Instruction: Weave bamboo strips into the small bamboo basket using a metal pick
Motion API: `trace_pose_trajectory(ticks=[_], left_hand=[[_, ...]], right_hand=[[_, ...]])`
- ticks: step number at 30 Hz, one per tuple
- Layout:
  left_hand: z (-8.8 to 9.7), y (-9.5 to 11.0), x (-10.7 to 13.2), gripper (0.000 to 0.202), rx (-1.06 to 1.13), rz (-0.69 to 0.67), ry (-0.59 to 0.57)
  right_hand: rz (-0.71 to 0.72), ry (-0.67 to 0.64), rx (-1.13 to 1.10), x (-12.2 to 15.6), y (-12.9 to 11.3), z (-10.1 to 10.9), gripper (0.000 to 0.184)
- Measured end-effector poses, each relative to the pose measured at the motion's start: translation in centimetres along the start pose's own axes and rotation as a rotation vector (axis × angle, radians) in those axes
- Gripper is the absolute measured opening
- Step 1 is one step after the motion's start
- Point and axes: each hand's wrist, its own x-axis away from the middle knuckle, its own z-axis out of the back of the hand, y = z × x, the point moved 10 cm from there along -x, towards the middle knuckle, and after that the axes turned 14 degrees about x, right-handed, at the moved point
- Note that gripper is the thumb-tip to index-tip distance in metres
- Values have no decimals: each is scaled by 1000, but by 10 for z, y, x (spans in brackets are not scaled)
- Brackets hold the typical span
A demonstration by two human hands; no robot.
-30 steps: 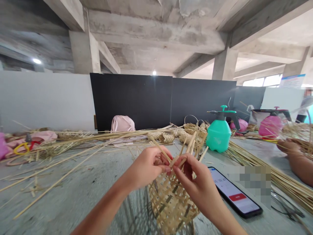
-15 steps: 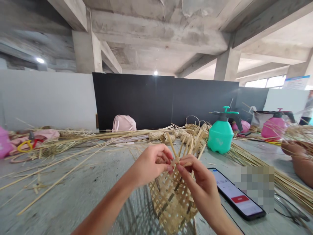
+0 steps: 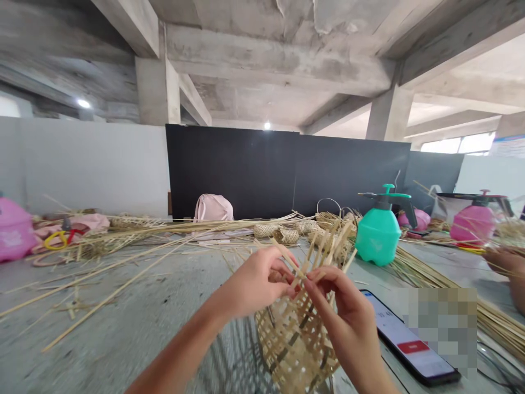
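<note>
A half-woven bamboo basket (image 3: 297, 347) stands on the table in front of me, its loose strips (image 3: 324, 243) sticking up from the rim. At the near rim my left hand (image 3: 262, 276) is closed, with thumb and fingers pinching a bamboo strip (image 3: 287, 254) that slants up to the left. My right hand (image 3: 344, 306) pinches the strips where they cross, just right of the left fingertips. The fingers hide part of the crossing.
A phone (image 3: 414, 339) lies right of the basket, a green spray bottle (image 3: 378, 232) behind it. Long bamboo strips (image 3: 123, 279) cover the left side. Finished woven pieces (image 3: 285, 235) and a pink bag (image 3: 214, 208) sit farther back. Another person's hand (image 3: 506, 262) is at the far right.
The view has swung slightly left, so things appear farther right. The strip at my fingers now leans more to the left; both hands stay at the basket rim.
</note>
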Motion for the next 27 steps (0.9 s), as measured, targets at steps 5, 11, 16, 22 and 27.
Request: trace_pose_trajectory(ticks=[5,11,16,22,27], left_hand=[[13,31,26,35,-470,-84,190],[26,22,12,23,-484,-1,61],[12,11,4,15,-291,39,-124],[1,7,3,22,-189,50,-243],[1,0,-3,32,-84,32,-263]], right_hand=[[-59,44,21,-3,7,4,5],[-163,41,-69,-5,20,7,20],[-257,-19,-53,-4,27,2,30],[-302,-23,-103,-2,32,1,36],[-331,-9,-157,-2,38,1,38]])
